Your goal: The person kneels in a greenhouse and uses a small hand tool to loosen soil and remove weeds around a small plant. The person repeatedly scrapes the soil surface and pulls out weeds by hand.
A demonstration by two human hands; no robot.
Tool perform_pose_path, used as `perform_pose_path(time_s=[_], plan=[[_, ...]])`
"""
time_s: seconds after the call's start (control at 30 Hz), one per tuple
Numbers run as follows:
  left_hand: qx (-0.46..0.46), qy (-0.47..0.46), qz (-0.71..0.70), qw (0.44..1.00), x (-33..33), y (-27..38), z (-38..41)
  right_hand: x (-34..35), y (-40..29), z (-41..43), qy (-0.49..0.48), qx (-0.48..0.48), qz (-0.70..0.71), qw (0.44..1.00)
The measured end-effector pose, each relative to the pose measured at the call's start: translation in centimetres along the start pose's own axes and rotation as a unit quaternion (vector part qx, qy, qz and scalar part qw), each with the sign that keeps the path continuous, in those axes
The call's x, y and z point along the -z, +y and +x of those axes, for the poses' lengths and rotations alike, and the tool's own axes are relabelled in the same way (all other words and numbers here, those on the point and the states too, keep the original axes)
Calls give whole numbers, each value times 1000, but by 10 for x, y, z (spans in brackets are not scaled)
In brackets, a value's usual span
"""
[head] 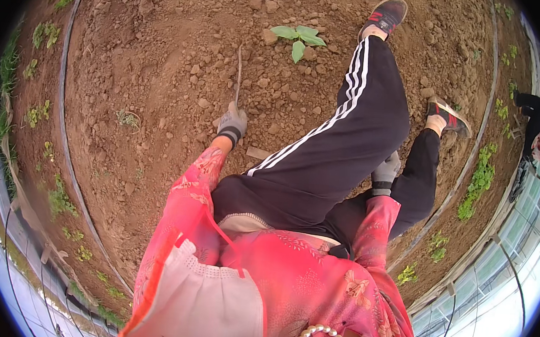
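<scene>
My left hand [232,121], in a grey glove with a dark-striped cuff, is closed around the lower end of a thin stick or rod [239,72]. The rod points away from me over loose, cloddy soil [164,67]. Right of its far end stands a young plant with broad green leaves [299,38]. My right hand [386,168], gloved alike, rests between my legs against the dark trousers [319,129]; its fingers are partly hidden, and I cannot tell if it holds anything. A small flat piece, perhaps wood [257,153], lies on the soil beside my thigh.
Grey hoses [65,60] run along both sides of the soil bed, with rows of small green plants [479,183] beyond them. A small weed [128,119] grows at the left. Another person [534,116] is at the far right, near the greenhouse wall [524,224].
</scene>
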State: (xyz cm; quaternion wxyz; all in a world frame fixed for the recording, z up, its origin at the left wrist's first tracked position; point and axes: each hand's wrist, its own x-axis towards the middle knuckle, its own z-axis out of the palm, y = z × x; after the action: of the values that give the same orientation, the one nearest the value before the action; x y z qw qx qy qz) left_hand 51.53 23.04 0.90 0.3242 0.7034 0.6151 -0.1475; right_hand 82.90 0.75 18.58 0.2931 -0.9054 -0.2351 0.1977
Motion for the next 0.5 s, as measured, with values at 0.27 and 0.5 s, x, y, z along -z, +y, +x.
perform_pose_path(time_s=[0.27,0.5], plan=[[-29,38,-99,994,7,-14,-30,-1,14,-6,-10,-12,19,1000],[0,189,-106,976,78,40,172,0,-1,-8,-6,-20,-10,1000]])
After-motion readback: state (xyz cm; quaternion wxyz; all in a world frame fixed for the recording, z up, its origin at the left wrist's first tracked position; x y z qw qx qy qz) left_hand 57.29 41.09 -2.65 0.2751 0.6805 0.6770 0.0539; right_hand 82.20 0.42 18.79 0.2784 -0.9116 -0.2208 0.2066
